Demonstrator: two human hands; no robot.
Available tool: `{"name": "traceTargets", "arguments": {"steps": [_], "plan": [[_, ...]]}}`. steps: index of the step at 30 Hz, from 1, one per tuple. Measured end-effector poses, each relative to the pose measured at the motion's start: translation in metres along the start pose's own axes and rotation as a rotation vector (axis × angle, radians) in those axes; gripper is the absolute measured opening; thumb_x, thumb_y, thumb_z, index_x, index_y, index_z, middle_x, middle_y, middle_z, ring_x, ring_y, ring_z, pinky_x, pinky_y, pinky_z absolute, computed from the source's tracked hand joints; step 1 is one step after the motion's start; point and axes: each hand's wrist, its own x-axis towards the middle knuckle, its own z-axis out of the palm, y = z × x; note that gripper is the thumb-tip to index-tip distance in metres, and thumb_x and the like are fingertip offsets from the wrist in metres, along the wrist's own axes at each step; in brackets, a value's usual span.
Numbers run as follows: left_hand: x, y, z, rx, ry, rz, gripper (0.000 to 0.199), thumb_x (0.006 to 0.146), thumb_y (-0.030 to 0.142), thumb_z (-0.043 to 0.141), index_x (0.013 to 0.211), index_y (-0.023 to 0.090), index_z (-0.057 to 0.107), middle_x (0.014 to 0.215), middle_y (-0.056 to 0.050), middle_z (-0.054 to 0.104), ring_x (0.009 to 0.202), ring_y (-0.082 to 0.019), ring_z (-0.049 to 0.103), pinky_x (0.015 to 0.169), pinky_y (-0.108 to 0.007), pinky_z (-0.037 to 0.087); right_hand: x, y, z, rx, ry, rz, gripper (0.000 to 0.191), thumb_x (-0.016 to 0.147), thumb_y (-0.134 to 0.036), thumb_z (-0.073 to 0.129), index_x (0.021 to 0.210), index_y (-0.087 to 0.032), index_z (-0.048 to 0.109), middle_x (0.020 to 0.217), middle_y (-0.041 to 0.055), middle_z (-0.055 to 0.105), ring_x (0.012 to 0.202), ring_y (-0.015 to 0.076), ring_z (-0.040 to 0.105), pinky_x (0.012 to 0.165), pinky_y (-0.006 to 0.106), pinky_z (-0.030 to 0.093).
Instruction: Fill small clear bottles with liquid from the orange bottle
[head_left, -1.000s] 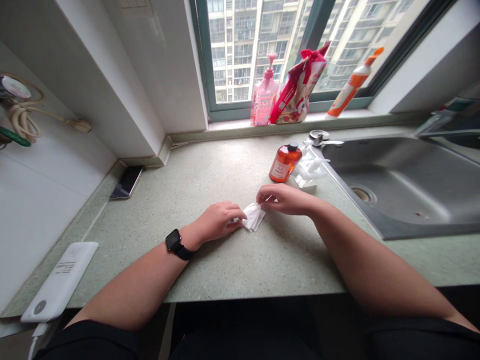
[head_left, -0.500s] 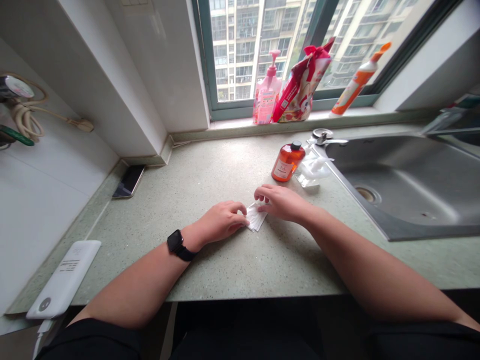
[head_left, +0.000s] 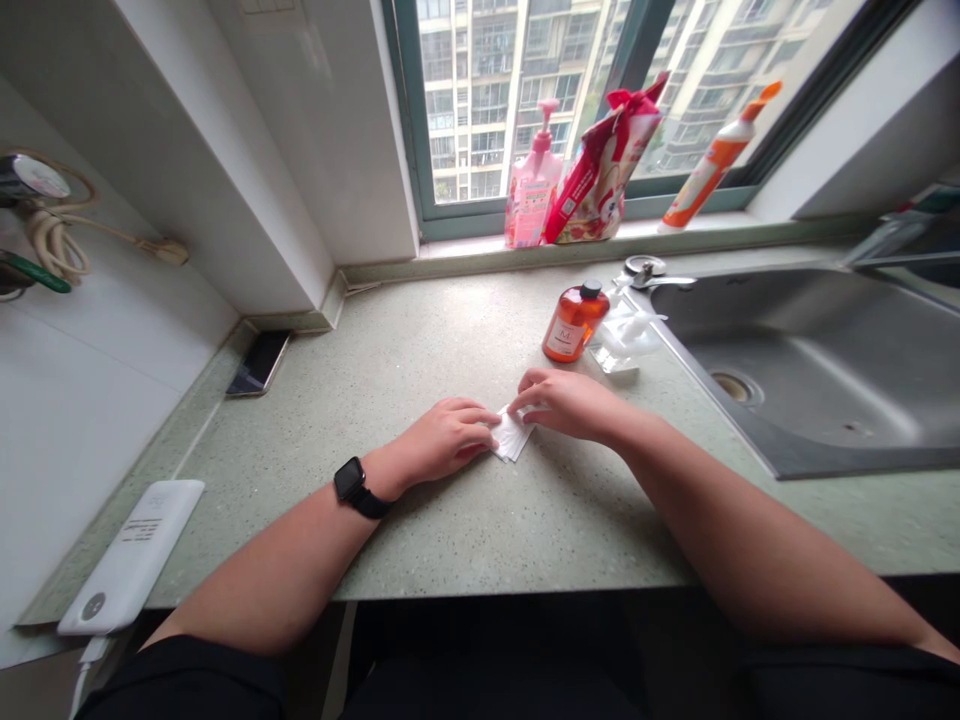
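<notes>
Touches folded white tissue with loosely bent left hand at nine o'clock and curled right hand at one o'clock; cannot tell if pinching.

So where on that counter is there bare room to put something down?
There's a wide bare stretch of countertop between the phone and the orange bottle, and another between the forearms, nearer the wearer than the white tissue. It's crowded left of the sink, where bottle, clear plastic items and right hand bunch together.
</notes>
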Motion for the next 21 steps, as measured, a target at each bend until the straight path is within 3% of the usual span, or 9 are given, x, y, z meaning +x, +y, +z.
{"name": "traceTargets", "arguments": {"steps": [4,10,21], "plan": [[-0.0004,0.0001,-0.0006,-0.005,-0.002,0.002,0.019,0.108,0.023,0.062,0.109,0.025,0.081,0.142,-0.006,0.075,0.128,-0.024,0.068,0.112,-0.044,0.053,-0.0005,0.0028,-0.0001,-0.012,0.072,-0.026,0.024,0.091,-0.020,0.078,0.110,-0.031,0.087,0.112,0.0051,0.077,0.094,0.0203,0.074,0.082,0.031,0.053],[-0.0005,0.0000,-0.0002,-0.008,-0.001,-0.006,0.018,0.107,0.022,0.064,0.109,0.025,0.081,0.141,-0.006,0.075,0.128,-0.024,0.068,0.113,-0.044,0.052,0.0014,0.0002,0.0013,0.013,-0.015,-0.026,0.022,0.092,-0.021,0.078,0.105,-0.035,0.088,0.107,0.0035,0.075,0.090,0.0185,0.073,0.080,0.030,0.051],[-0.0007,-0.0014,0.0011,-0.003,-0.001,0.003,0.018,0.107,0.024,0.063,0.109,0.025,0.081,0.141,-0.007,0.075,0.128,-0.024,0.068,0.113,-0.045,0.053,0.0006,-0.0005,-0.0010,-0.016,-0.028,0.005,0.033,0.088,-0.019,0.080,0.115,-0.038,0.086,0.109,0.0033,0.075,0.094,0.0200,0.072,0.079,0.030,0.049]]}}
